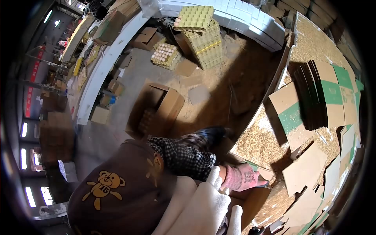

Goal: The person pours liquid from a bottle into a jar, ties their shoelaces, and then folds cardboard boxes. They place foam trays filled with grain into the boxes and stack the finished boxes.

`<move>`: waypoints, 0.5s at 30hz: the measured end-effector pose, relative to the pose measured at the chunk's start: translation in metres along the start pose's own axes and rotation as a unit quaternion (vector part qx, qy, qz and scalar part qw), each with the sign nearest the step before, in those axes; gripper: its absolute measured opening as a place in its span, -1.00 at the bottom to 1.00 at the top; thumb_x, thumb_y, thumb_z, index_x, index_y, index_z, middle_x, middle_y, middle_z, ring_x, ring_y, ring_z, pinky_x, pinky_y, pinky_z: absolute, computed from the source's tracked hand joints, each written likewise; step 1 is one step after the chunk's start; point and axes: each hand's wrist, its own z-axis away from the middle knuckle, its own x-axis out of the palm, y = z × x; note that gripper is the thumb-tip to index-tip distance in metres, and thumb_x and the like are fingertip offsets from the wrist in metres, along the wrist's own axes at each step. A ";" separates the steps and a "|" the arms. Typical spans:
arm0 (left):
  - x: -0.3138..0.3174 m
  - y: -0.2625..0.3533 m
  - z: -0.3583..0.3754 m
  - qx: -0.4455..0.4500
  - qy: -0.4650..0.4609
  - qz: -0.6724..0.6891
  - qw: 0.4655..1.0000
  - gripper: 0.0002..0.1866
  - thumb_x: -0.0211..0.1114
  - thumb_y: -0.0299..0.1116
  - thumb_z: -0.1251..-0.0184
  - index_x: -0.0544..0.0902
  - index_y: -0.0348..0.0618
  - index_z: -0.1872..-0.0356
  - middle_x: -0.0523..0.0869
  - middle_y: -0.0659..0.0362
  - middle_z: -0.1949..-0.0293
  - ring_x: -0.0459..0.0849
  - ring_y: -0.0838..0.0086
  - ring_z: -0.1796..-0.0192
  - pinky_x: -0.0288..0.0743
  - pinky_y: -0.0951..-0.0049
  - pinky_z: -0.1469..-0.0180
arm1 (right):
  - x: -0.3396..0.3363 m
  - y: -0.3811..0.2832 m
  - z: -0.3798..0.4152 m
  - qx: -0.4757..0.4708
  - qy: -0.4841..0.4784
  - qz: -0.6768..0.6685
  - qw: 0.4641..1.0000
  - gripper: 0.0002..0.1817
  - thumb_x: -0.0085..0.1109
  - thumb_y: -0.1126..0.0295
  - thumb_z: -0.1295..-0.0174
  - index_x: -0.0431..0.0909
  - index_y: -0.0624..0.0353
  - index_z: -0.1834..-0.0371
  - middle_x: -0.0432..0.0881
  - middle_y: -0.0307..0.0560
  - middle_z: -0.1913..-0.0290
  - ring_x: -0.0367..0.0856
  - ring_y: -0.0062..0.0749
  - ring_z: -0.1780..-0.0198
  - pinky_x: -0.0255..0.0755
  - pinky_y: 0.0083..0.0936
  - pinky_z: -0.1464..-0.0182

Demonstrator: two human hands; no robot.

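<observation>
My left hand [213, 203], in a white knit glove, reaches up from the bottom edge. Its fingers are apart, some extended and some bent, and I see nothing held in them. Another white-gloved digit [235, 220], seemingly of my right hand, rises at the bottom edge; the rest is cut off. Just beyond my left fingers is a co-worker's pink-gloved hand [243, 178] at the flap of an open cardboard box [254, 201]. That person wears a dark brown garment [129, 188] with bear prints and a checkered sleeve [188, 158].
Grain-like loose husk [256, 147] covers the surface at right, with folded green-banded cartons [325, 96] and loose cardboard sheets [305, 168] on it. An open box [172, 107] stands on the floor. Behind are egg trays [166, 55] and a tall tray stack [203, 45].
</observation>
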 end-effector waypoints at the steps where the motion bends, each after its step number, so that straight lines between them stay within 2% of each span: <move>1: -0.001 0.000 0.000 -0.009 -0.009 0.006 1.000 -0.33 0.03 -0.37 -0.26 0.20 0.06 -0.47 0.54 -0.01 0.21 0.66 0.29 0.36 0.51 0.31 0.38 | 0.006 0.005 -0.004 0.005 -0.006 0.003 1.000 -0.45 0.05 -0.04 -0.30 0.41 0.22 -0.11 0.55 0.08 -0.01 0.58 -0.15 0.04 0.53 -0.28 0.00; 5: -0.004 0.004 0.001 -0.013 -0.013 0.016 1.000 -0.38 -0.07 -0.39 -0.33 0.22 0.10 -0.46 0.55 -0.01 0.24 0.65 0.28 0.35 0.50 0.29 0.41 | 0.018 0.019 -0.009 0.003 -0.030 0.013 0.999 -0.45 0.05 -0.04 -0.30 0.41 0.20 -0.13 0.53 0.09 -0.04 0.57 -0.15 0.01 0.51 -0.27 -0.03; 9: 0.014 0.002 -0.001 -0.013 -0.009 0.005 1.000 -0.38 0.02 -0.34 -0.31 0.24 0.07 -0.45 0.58 -0.02 0.23 0.66 0.26 0.30 0.52 0.28 0.38 | 0.026 0.021 -0.004 -0.005 -0.044 0.023 0.999 -0.44 0.06 -0.04 -0.29 0.40 0.18 -0.15 0.52 0.09 -0.08 0.56 -0.15 -0.02 0.50 -0.26 -0.06; 11: 0.016 0.002 -0.005 -0.006 0.030 0.017 0.999 -0.36 0.06 -0.32 -0.28 0.25 0.06 -0.44 0.60 -0.04 0.20 0.66 0.25 0.26 0.55 0.27 0.34 | 0.018 0.016 0.015 -0.033 -0.034 0.024 0.999 -0.44 0.06 -0.04 -0.29 0.40 0.18 -0.16 0.52 0.10 -0.09 0.56 -0.15 -0.03 0.49 -0.25 -0.08; 12: 0.002 0.002 0.001 -0.008 0.014 0.034 0.999 -0.35 0.08 -0.32 -0.26 0.25 0.02 -0.44 0.60 -0.05 0.18 0.67 0.24 0.24 0.57 0.28 0.31 | 0.013 0.012 0.029 -0.046 -0.019 0.027 0.998 -0.44 0.06 -0.04 -0.29 0.40 0.17 -0.16 0.51 0.10 -0.10 0.56 -0.15 -0.04 0.49 -0.25 -0.09; 13: 0.004 0.000 -0.002 -0.019 0.001 0.063 0.998 -0.32 0.12 -0.33 -0.20 0.26 -0.06 -0.42 0.65 -0.03 0.14 0.69 0.15 0.15 0.56 0.18 0.16 | 0.013 0.008 0.037 -0.056 -0.012 0.028 0.998 -0.44 0.07 -0.04 -0.29 0.40 0.17 -0.17 0.51 0.10 -0.11 0.55 -0.15 -0.05 0.49 -0.24 -0.09; 15: 0.002 -0.006 -0.004 -0.006 -0.014 0.119 0.993 -0.29 0.10 -0.36 -0.20 0.21 -0.06 -0.46 0.60 -0.05 0.16 0.64 0.19 0.07 0.52 0.27 0.04 | 0.002 -0.004 0.074 -0.097 0.024 0.036 0.994 -0.43 0.07 -0.04 -0.29 0.40 0.16 -0.18 0.50 0.10 -0.13 0.55 -0.14 -0.06 0.48 -0.24 -0.11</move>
